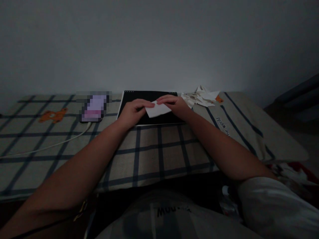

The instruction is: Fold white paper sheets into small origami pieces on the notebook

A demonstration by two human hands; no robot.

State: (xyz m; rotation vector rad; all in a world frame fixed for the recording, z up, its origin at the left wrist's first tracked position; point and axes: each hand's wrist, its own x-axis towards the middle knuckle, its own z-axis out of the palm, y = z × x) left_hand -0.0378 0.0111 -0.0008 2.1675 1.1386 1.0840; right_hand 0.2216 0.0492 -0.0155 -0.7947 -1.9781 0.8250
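At far left a white cable (50,145) trails across the checked cloth (154,149) toward the phone (94,108), so a wide sweep of your left forearm could snag it. Your left hand (133,112) pinches the left edge of the white paper (157,109), and your right hand (174,103) presses fingertips on its upper right edge, both over the black pad (129,99). Light is poor, so a fold could easily go crooked. Just right of the pad, the paper scraps (200,97) could scatter if brushed. Open cloth lies nearer you; the surface's right edge falls away.
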